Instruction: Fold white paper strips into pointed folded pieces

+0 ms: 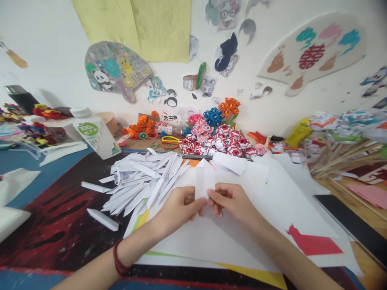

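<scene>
— What have we got, going left to right?
— Folded white strips (pixel 142 181) piled left; then our left hand (pixel 178 207) and right hand (pixel 232 201), both pinching a small white paper piece (pixel 204 181) over the white sheets (pixel 272 209).
— How will it handle?
— Light, thin, easily creased, we'd judge; best held by its lower edge.

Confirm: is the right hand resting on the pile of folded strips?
No. The right hand pinches a white paper piece together with the left hand; the strip pile lies apart, beyond the left hand.
</scene>
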`<state>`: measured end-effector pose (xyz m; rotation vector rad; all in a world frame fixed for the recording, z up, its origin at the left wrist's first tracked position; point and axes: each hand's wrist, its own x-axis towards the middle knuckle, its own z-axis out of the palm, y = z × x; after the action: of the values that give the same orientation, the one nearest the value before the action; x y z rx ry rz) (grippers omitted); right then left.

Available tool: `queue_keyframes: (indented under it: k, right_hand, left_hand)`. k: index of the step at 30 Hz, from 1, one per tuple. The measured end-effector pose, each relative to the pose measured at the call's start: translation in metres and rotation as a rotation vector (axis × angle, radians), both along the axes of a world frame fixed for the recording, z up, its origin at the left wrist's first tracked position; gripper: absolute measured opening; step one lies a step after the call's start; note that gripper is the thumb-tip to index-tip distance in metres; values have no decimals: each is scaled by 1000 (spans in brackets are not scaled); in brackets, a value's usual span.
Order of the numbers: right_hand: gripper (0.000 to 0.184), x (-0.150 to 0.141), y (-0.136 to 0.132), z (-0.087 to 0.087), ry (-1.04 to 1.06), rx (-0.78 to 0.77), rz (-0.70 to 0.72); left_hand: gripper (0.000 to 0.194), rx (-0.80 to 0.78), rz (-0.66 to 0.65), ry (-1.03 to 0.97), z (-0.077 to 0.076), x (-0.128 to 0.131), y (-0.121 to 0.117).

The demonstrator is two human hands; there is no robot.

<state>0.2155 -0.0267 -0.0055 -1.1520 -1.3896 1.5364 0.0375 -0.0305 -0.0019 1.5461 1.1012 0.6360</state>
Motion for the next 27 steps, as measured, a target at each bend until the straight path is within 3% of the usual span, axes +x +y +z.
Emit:
queue_keyframes:
  k: [2,4,6,8,13,18,27]
  right_hand:
    - [43,2,1,-1,-22,-8,-35]
    - [41,4,1,0,-32,-21,-72]
    - [39,6,1,1,-32,-25,-96]
    - [39,6,1,2,-40,-20,-103]
    - [41,5,2,2,-79,4,-88]
    - [40,3,2,2,-74,23,-47]
    - [34,1,-2,6,-88,75,-11]
  left_hand:
    - [21,238,35,144,-3,-4,0]
    - [32,511,48,277,-5,-8,0]
    - [40,765,0,412,-4,-13,0]
    - [28,976,-105,534,-1,-16,0]
    - [23,1258,-268,675,3,-22,2]
    - [23,1255,-237,632,2,-21,3]
    - [8,782,52,315,2,-13,7]
